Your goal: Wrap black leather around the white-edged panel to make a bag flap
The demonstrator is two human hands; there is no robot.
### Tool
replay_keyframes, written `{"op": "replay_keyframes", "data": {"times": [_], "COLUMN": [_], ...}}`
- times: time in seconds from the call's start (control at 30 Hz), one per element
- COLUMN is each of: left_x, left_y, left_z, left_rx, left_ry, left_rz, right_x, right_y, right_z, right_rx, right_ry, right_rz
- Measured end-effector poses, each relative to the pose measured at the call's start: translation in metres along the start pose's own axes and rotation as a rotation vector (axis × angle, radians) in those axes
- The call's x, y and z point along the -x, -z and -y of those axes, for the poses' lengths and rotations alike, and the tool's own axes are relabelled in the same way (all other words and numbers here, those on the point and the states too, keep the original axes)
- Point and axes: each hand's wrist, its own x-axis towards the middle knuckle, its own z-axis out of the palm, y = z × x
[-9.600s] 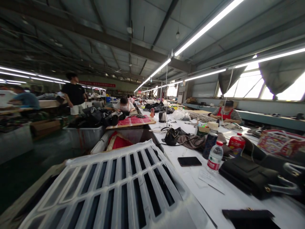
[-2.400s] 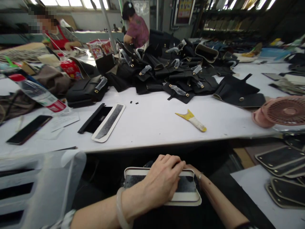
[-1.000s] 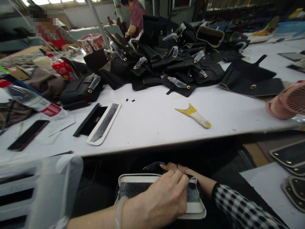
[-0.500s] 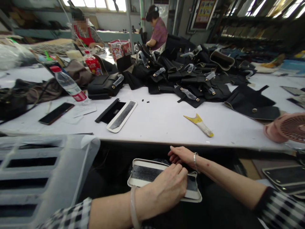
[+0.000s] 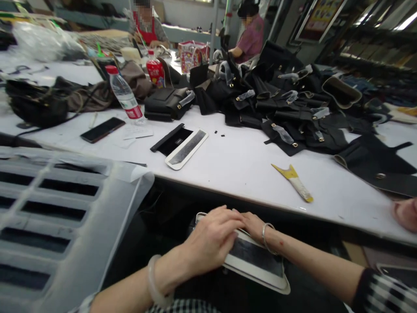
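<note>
A white-edged panel with a dark strip (image 5: 257,257) lies below the table's front edge, over my lap. My left hand (image 5: 213,237) rests over its left part, fingers bent and close together; what they hold, if anything, is hidden. Next to it, my right hand (image 5: 250,224) is at the panel's far edge, its fingertips partly hidden behind my left hand. On the table, a similar white-edged panel (image 5: 187,150) is joined to a black piece (image 5: 172,139). A yellow tool with a wrapped handle (image 5: 295,180) lies to the right.
Black bags (image 5: 276,104) are heaped across the table (image 5: 241,169). A bottle (image 5: 125,95) and a phone (image 5: 102,129) stand and lie at the left. A grey slatted crate (image 5: 94,217) is at lower left. Two people sit beyond the table.
The view has swung, so the table items sit further right and tilted. My left hand has moved leftward along the panel, and my right hand now meets it.
</note>
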Motion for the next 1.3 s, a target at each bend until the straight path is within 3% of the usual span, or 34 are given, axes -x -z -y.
{"op": "replay_keyframes", "data": {"times": [0.1, 0.17, 0.37, 0.57, 0.8, 1.17, 1.3], "left_x": [0.01, 0.013, 0.004, 0.005, 0.008, 0.006, 0.001], "left_y": [0.018, 0.022, 0.011, 0.011, 0.013, 0.013, 0.024], "left_z": [0.02, 0.028, 0.033, 0.036, 0.041, 0.048, 0.056], "left_rx": [0.076, 0.081, -0.113, -0.158, -0.067, 0.015, 0.305], "left_ry": [0.251, 0.325, 0.31, 0.244, 0.275, 0.363, 0.515], "left_rz": [-0.134, -0.1, 0.098, 0.119, 0.104, 0.136, 0.214], "right_x": [0.003, 0.004, 0.007, 0.014, 0.012, 0.013, 0.008], "right_y": [0.0, 0.0, 0.0, -0.004, -0.004, -0.007, -0.007], "right_z": [0.007, 0.01, 0.018, 0.029, 0.027, 0.031, 0.036], "right_rx": [0.03, 0.05, 0.247, 0.484, 0.431, 0.329, 0.266], "right_ry": [-0.033, -0.035, 0.011, 0.175, 0.293, 0.302, 0.291], "right_rz": [0.012, 0.008, -0.055, -0.105, 0.049, 0.123, 0.145]}}
